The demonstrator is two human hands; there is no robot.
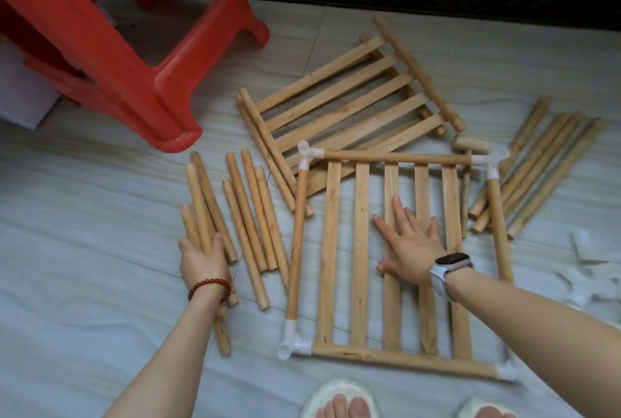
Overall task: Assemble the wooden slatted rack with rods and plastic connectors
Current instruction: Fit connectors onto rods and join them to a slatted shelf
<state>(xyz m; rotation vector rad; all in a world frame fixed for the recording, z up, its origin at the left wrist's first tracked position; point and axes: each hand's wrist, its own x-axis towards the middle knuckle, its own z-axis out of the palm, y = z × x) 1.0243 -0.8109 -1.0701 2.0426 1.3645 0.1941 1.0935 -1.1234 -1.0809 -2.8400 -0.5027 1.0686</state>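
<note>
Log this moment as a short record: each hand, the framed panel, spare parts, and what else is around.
left hand: grips a short rod from the loose pile
right hand: flat, fingers spread, pressing on the slats
framed panel: slats bordered by rods, white corner connectors fitted
spare panel: lies behind, partly under the framed one
long rods: heaped at right
loose connectors: floor, far right
red stool: upper left

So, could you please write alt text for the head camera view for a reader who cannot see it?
A person's right hand presses flat on a wooden slatted panel framed by rods and white plastic corner connectors, while the left hand grips loose rods on the floor. More rods, a second slatted panel and a red plastic stool lie around.
</note>
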